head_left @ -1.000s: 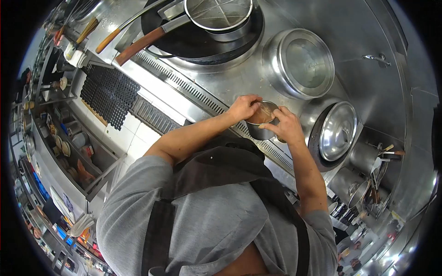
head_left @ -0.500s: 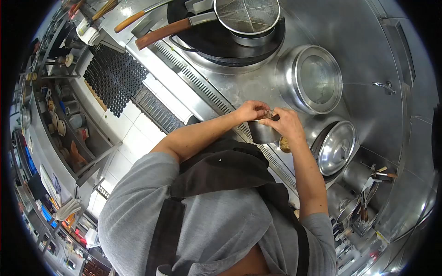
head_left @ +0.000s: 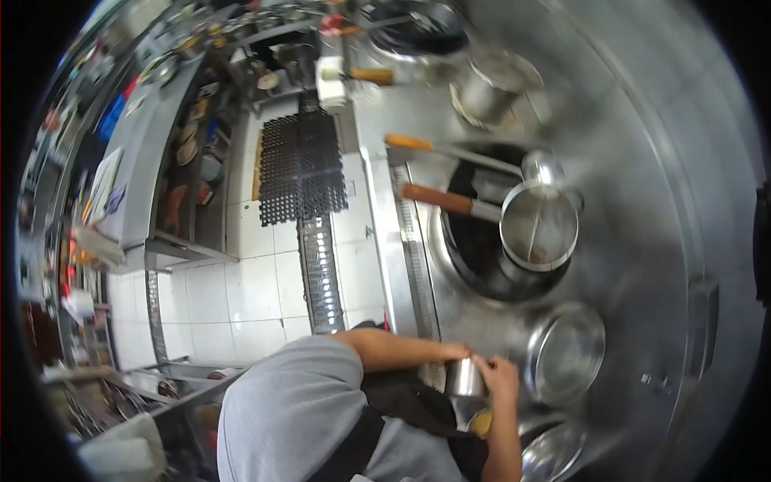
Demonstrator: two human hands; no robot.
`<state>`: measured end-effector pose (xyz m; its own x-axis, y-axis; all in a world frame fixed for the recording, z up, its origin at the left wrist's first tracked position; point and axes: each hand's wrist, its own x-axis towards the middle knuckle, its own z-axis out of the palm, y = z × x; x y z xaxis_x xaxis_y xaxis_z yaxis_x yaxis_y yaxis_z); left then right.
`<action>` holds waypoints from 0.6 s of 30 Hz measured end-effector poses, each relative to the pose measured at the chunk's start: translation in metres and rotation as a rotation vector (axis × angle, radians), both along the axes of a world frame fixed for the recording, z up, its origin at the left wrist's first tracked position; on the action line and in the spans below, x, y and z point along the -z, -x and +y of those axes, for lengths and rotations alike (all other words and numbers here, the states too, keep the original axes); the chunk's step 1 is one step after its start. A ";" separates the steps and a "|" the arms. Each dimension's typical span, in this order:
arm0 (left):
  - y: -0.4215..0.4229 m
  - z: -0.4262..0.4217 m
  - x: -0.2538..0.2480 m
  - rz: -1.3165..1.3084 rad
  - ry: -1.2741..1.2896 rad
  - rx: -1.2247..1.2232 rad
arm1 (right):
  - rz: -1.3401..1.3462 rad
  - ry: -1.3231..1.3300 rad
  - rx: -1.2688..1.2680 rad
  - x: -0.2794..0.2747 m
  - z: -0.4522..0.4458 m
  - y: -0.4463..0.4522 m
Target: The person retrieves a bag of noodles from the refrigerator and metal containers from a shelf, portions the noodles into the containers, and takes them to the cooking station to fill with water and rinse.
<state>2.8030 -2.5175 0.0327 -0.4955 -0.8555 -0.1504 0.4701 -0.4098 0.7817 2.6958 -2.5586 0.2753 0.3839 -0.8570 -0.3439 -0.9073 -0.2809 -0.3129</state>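
Note:
A shiny metal cup (head_left: 464, 381) stands upright between my two hands, close against the dark apron. My left hand (head_left: 455, 352) is closed at the left side of its rim. From the right, my right hand (head_left: 499, 374) grips the same rim, its fingers bent over the edge and nearly touching the left ones. The inside of the cup is hidden from this angle. Just below the cup and beside my right wrist sits a small container with yellowish contents (head_left: 480, 423). Motion blur softens the fingers.
A round strainer (head_left: 540, 228) with a wooden handle rests over a black wok (head_left: 470, 261). Right of my hands is a round metal pot (head_left: 569, 353), with a domed lid (head_left: 552, 452) below it. A perforated black mat (head_left: 301, 169) lies on the white tiled floor.
The view has swung round, so the stove, wok and pots appear lower and further right, with more floor showing. Both hands stay at the cup's rim.

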 end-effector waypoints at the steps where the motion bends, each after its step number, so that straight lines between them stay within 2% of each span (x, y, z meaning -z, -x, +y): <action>1: -0.015 0.000 -0.036 -0.119 -0.174 0.074 | 0.004 -0.096 0.010 -0.008 -0.004 -0.009; 2: -0.011 -0.001 -0.012 -0.084 -0.152 0.025 | 0.040 -0.095 -0.017 0.002 -0.007 -0.008; 3: -0.015 0.000 -0.015 -0.097 -0.384 0.021 | 0.056 -0.083 -0.047 0.001 -0.008 -0.015; 4: -0.038 0.007 -0.070 -0.051 -0.388 0.001 | 0.051 -0.117 -0.048 -0.004 -0.008 -0.023; 5: -0.028 0.002 -0.016 -0.093 -0.249 0.001 | 0.010 -0.081 -0.104 0.014 -0.012 -0.019; 7: -0.054 0.010 -0.088 -0.050 -0.561 -0.070 | 0.002 -0.104 -0.099 0.024 -0.015 -0.025; 18: -0.070 0.011 -0.068 -0.016 -0.478 -0.129 | 0.040 -0.126 -0.188 0.024 -0.030 -0.067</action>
